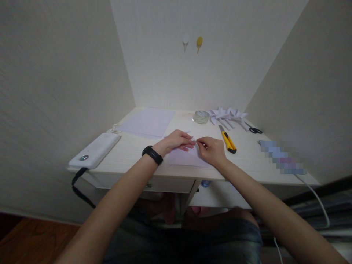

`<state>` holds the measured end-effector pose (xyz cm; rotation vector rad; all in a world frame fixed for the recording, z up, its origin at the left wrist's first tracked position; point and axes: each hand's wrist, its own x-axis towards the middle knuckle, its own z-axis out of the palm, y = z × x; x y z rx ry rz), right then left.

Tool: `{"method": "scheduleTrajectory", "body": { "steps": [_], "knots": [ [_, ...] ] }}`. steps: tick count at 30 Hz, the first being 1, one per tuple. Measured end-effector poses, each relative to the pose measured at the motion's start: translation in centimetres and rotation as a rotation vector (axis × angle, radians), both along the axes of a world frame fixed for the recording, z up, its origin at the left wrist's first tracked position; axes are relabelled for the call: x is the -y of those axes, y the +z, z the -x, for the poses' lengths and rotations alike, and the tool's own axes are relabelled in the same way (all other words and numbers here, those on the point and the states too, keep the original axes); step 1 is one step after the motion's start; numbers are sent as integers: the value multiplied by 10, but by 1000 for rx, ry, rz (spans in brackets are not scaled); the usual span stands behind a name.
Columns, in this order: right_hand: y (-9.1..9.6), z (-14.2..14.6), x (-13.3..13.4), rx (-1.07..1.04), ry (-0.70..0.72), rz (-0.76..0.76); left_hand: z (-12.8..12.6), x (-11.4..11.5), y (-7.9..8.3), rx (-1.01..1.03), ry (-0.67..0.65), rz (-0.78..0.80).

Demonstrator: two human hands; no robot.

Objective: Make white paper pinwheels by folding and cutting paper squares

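Observation:
Near the desk's front edge, my left hand (179, 140) and my right hand (212, 149) meet over a pale sheet of paper (187, 158). Between their fingertips is a small white piece of paper (194, 139), mostly hidden by the fingers. My right thumb and index finger pinch it from the right. On the left, my thumb and fingers close on it, while the lower fingers stretch out over the sheet. A yellow utility knife (228, 142) lies just right of my right hand, its blade pointing away.
A roll of clear tape (201, 117), folded paper pinwheels (227, 115) and black-handled scissors (255, 130) lie at the back right. Pale paper sheets (150, 121) lie back left, behind a white power bank-like device (95, 151). A blurred phone-like object (282, 157) with a cable sits right.

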<state>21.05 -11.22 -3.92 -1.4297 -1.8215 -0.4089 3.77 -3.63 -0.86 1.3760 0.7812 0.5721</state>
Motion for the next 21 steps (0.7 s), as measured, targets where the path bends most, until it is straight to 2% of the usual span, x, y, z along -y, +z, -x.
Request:
{"method": "scheduleTrajectory", "body": {
  "steps": [8, 14, 21],
  "knots": [
    [-1, 0, 0, -6, 16, -29, 1, 0, 0, 10, -27, -4],
    [-1, 0, -1, 20, -11, 2, 1, 0, 1, -7, -59, -9],
    [-3, -3, -3, 47, -23, -2, 3, -2, 2, 34, -140, 60]
  ]
}}
